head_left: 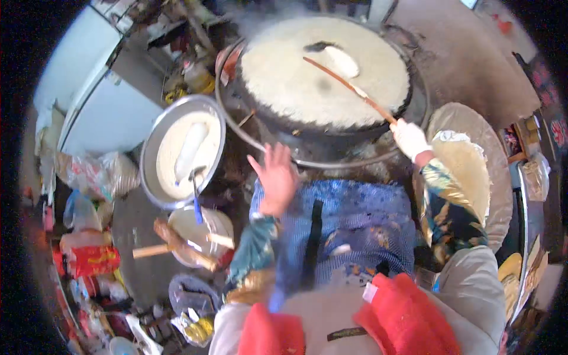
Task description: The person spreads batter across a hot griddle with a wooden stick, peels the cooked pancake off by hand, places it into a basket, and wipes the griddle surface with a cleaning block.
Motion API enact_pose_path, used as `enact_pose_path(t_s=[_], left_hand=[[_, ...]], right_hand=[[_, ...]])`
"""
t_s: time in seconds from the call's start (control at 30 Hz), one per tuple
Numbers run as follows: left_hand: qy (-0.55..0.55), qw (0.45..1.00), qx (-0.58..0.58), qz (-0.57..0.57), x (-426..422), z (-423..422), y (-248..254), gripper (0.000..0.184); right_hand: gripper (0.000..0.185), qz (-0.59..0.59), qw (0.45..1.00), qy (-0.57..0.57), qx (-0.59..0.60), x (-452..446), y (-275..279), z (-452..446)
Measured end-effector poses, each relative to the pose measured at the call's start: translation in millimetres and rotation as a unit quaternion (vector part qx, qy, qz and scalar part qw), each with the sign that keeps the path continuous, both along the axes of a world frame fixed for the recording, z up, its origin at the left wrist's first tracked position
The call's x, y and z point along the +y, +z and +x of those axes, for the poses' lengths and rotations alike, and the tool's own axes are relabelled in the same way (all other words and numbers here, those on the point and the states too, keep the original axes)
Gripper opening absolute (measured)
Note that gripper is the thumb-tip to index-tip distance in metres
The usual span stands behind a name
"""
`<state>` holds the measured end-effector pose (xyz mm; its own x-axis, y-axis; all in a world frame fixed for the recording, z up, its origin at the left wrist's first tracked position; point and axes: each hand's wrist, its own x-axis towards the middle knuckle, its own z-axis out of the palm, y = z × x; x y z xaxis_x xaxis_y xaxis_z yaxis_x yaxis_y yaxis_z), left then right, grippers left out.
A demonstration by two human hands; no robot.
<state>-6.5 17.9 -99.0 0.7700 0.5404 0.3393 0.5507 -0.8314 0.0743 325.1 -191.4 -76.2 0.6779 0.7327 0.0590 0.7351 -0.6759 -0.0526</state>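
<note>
Red cloth (408, 319) lay nearest the camera, on the near side of both grips. Left of the left grip (278, 180) sat a metal bowl (151, 142) of pale batter, with a blue-handled tool (197, 208) at its near rim. The left grip was empty, its fingers spread apart, just short of the big round griddle (334, 135). Beyond and between both grips, a pale layer (284, 83) covered the griddle top; it looked wet and soft, likely to smear or tear.

The slim, curved wooden stick (331, 73) ran away from the right grip (411, 139), leftward over that layer. Gloved in white, this grip was clamped on the near end, seemingly the best place to hold. The stick looked light and stiff, perhaps slippery where batter clung. Right of that grip, beside the sleeve, lay a thin, floppy-looking round sheet (464, 171).
</note>
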Motion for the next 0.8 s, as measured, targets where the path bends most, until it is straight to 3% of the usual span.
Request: enact_pose_path(t_s=[0.07,0.2,0.27,0.33,0.47,0.6,0.67,0.77,0.8], left_hand=[[-0.065,0.997,0.029,-0.031,-44.1,12.7,8.6,0.052],[-0.072,0.995,0.006,-0.065,-68.8,20.2,-3.8,0.053],[-0.030,0.999,0.026,0.021,-48.2,11.6,-21.1,0.057],[-0.035,0.999,0.032,0.023,-31.6,3.1,-20.4,0.057],[-0.018,0.998,0.064,0.000,-13.2,-9.4,-4.8,0.058],[0.014,0.996,0.084,0.024,19.4,-13.3,-20.8,0.058],[0.017,0.995,0.095,0.020,36.8,-14.7,-20.1,0.060],[-0.053,0.993,0.060,0.086,67.4,-4.1,-37.0,0.053],[-0.093,0.990,0.075,0.072,78.4,0.9,-43.5,0.040]], right_hand=[[0.033,0.031,0.999,-0.026,-0.016,-7.6,-22.1,25.2],[0.033,0.056,0.998,-0.017,0.033,7.6,7.4,5.0],[0.033,0.015,0.999,0.004,0.033,1.0,12.1,-11.1],[0.033,0.012,0.998,-0.041,0.044,-11.9,7.8,-10.0],[0.031,0.088,0.996,0.000,-0.031,-19.6,-1.5,7.8],[0.035,0.012,0.999,0.029,0.007,-33.4,-1.9,-13.8],[0.036,0.025,0.998,-0.054,0.036,-36.6,-13.6,1.8],[0.036,0.038,0.999,-0.027,0.009,-26.6,4.5,19.3],[0.036,0.038,0.999,-0.005,0.023,-24.1,12.4,15.9]])
